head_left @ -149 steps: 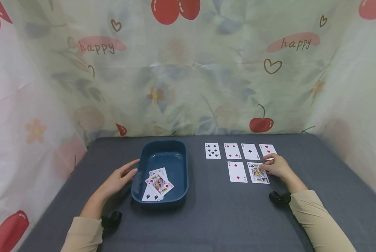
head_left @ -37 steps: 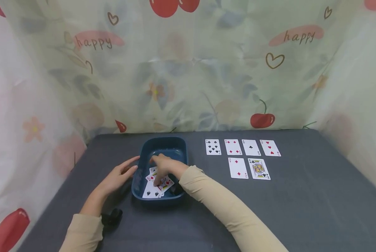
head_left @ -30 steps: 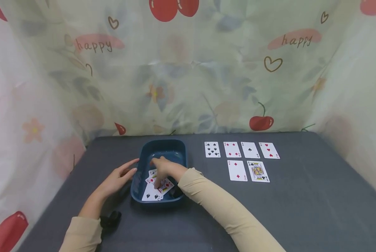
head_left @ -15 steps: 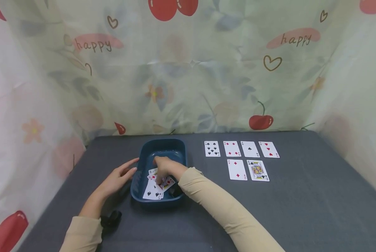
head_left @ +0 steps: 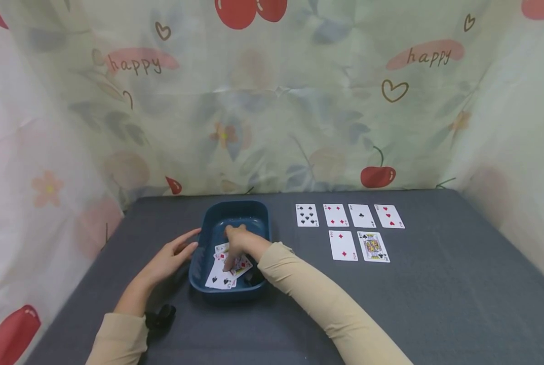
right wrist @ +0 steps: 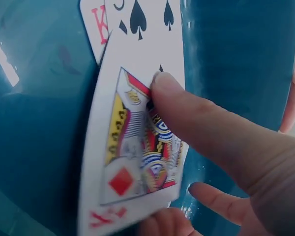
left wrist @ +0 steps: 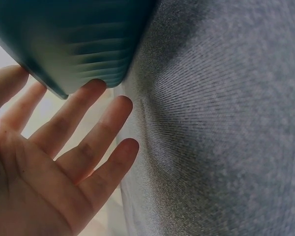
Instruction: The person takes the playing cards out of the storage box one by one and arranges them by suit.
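Right hand (head_left: 238, 244) pinches diamond face card (right wrist: 137, 152), long axis tilted upward.

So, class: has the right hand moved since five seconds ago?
Yes. The right hand has crossed leftward from the laid-out cards into the tray, where it pinches a king of diamonds.

A red diamond face card (right wrist: 137, 157), lifted at one edge, lies atop spade cards (right wrist: 142, 22) inside the dark-blue tray (head_left: 254, 213).
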Demonstrator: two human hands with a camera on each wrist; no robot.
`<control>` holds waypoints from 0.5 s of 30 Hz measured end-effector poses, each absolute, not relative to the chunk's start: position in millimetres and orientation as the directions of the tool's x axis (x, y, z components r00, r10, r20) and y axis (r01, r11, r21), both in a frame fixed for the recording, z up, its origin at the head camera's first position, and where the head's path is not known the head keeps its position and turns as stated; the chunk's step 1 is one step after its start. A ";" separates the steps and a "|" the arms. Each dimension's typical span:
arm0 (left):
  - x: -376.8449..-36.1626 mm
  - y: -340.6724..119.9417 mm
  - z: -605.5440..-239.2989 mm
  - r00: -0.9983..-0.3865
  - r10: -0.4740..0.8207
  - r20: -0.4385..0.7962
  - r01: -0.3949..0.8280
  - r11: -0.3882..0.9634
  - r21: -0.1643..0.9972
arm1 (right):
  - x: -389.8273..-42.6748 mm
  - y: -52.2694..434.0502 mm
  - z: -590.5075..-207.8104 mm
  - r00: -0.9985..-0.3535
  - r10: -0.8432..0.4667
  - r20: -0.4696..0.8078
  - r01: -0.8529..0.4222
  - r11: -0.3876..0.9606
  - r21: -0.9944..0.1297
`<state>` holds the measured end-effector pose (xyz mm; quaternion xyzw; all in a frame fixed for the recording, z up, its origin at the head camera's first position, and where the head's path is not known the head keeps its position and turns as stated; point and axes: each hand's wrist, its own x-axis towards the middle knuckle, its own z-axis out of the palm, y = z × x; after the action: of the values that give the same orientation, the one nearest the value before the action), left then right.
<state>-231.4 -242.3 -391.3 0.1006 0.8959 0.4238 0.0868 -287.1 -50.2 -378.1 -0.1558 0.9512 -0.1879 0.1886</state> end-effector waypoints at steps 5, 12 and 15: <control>-232.1 -242.0 -390.6 -0.963 0.265 -0.057 0.125 0.620 0.775 | -288.0 -50.2 -374.6 -0.881 -0.383 -0.277 -0.230 0.860 -0.456; -231.9 -241.2 -389.4 -0.964 0.253 -0.078 0.102 0.630 0.770 | -290.7 -44.4 -361.2 -0.867 -0.449 -0.219 -0.277 0.797 -0.537; -232.3 -241.2 -388.2 -0.966 0.243 -0.094 0.087 0.643 0.761 | -291.2 -39.0 -352.3 -0.859 -0.472 -0.199 -0.268 0.746 -0.610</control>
<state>-232.3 -241.2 -388.2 0.0915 0.9015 0.4124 0.0941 -291.2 -39.0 -352.3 -0.2015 0.9181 -0.2941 0.1731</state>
